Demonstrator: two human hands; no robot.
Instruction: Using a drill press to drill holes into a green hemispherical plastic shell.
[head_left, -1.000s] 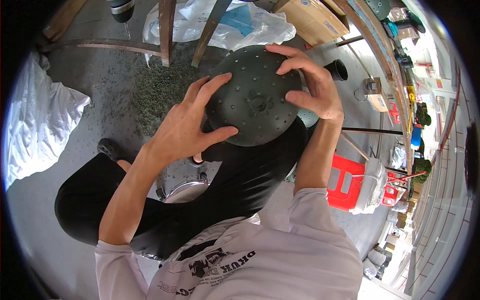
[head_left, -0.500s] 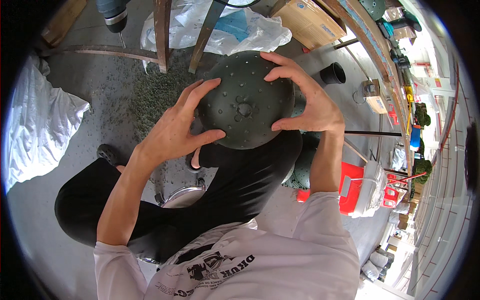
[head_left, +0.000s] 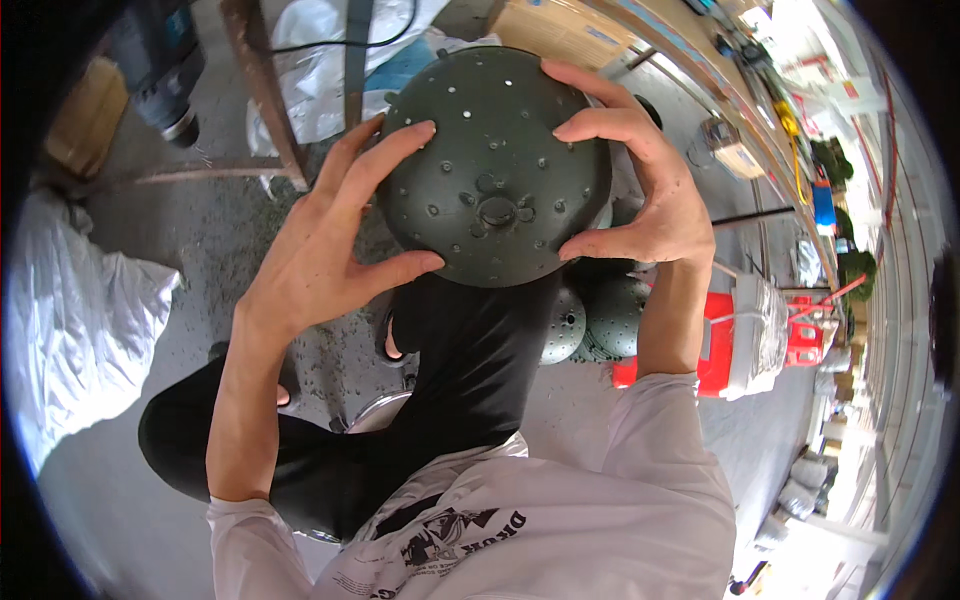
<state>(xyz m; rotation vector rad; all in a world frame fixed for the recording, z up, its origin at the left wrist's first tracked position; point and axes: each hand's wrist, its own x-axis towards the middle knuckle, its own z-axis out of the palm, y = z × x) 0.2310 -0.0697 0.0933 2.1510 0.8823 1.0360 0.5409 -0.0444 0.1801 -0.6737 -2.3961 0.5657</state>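
Observation:
A dark green plastic dome (head_left: 500,155), dotted with small holes and with a round knob-like boss at its centre, is held between both hands above my lap. My left hand (head_left: 310,235) grips its left side, with the fingertips on the upper face and the thumb at the lower left edge. Around the right side curls my right hand (head_left: 650,185), its fingers at the upper right and its thumb at the lower right edge. Light shows through a few holes near the top. The underside is hidden.
A power drill (head_left: 160,85) hangs at upper left beside brown metal legs (head_left: 262,85). More perforated green domes (head_left: 610,315) lie right of my knee, near a red container (head_left: 715,340). A white sack (head_left: 95,310) lies left. A cardboard box (head_left: 570,35) and a workbench edge (head_left: 670,50) stand beyond.
Both hands have lifted the dome up and nearer, so it looks larger, and it has tilted with its boss lower. The view has shifted; the drill looks nearer.

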